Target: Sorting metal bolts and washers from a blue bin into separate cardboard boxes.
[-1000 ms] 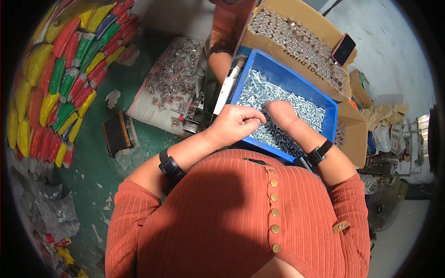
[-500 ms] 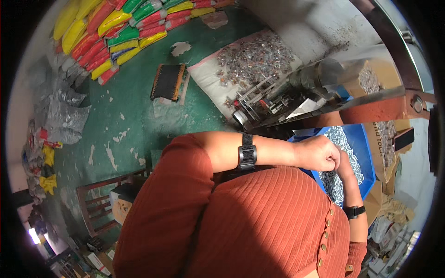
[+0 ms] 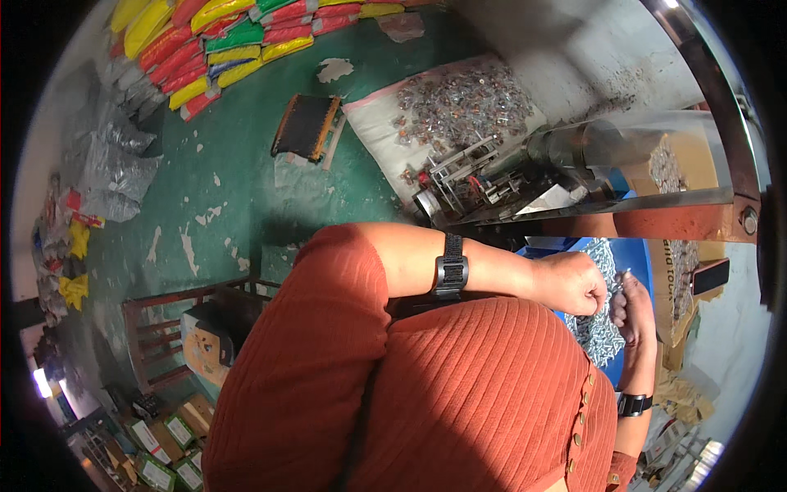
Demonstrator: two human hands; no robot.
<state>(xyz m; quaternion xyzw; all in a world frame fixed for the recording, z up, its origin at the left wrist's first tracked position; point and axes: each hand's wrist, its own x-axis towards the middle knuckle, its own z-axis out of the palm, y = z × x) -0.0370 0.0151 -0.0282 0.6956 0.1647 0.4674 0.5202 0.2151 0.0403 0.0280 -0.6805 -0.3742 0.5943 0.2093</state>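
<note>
A blue tray (image 3: 640, 254) holds a heap of small silver screws (image 3: 605, 344), with some dark pieces among them. Over the tray's near-left part my left hand (image 3: 571, 283) is closed, its fingers curled in; whatever they hold is hidden. Just right of it, at the tray's right side, my right hand (image 3: 634, 312) is closed too, thumb raised against the curled fingers. Any small piece in that pinch is too tiny to name. The two hands are apart, with screws showing between them.
A machine (image 3: 484, 180) with a metal frame and clear cover (image 3: 689, 156) stands beyond the tray. A phone (image 3: 710, 276) rests on cardboard at right. Small parts (image 3: 467, 102) lie on a white sheet. Colourful sacks (image 3: 234, 41) are stacked far left; a wooden chair (image 3: 168, 344) stands behind-left.
My right hand has come out from behind the left and risen at the tray's right side, fingers now curled. My left hand moved slightly right and down. The whole view has shifted a little.
</note>
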